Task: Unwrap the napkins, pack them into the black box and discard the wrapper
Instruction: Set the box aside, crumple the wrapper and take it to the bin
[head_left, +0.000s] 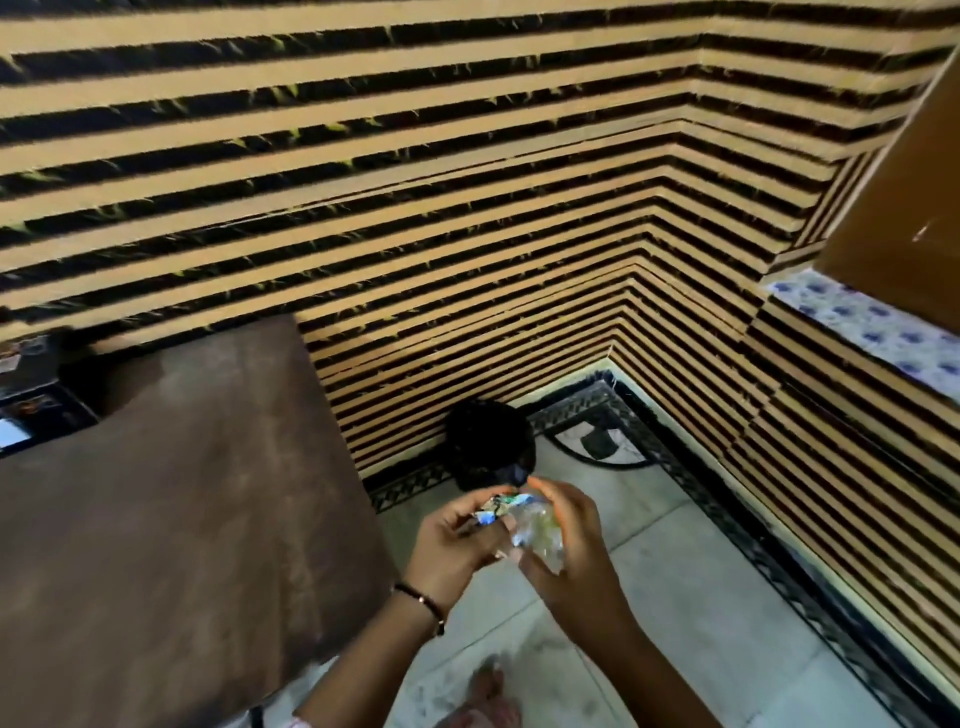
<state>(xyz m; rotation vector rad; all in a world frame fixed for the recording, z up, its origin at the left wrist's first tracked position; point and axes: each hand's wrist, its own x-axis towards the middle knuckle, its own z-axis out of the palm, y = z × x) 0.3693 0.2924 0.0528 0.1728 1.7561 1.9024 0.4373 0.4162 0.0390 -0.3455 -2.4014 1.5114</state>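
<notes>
A crumpled clear plastic wrapper (524, 522) with a blue and green printed end is held between both hands above the floor. My left hand (454, 545) pinches its printed end. My right hand (566, 540) grips the clear part from the right. A black box (31, 410) stands on the far left of the brown table, cut off by the frame edge. A black bin (488, 449) stands on the floor by the wall, just beyond my hands. No napkins are visible.
The brown table (171, 519) fills the lower left. Slatted striped walls meet in a corner behind the bin. A tiled ledge (872, 332) and a brown panel (904, 208) stand at the right. A bare foot (488, 696) rests on the tiled floor.
</notes>
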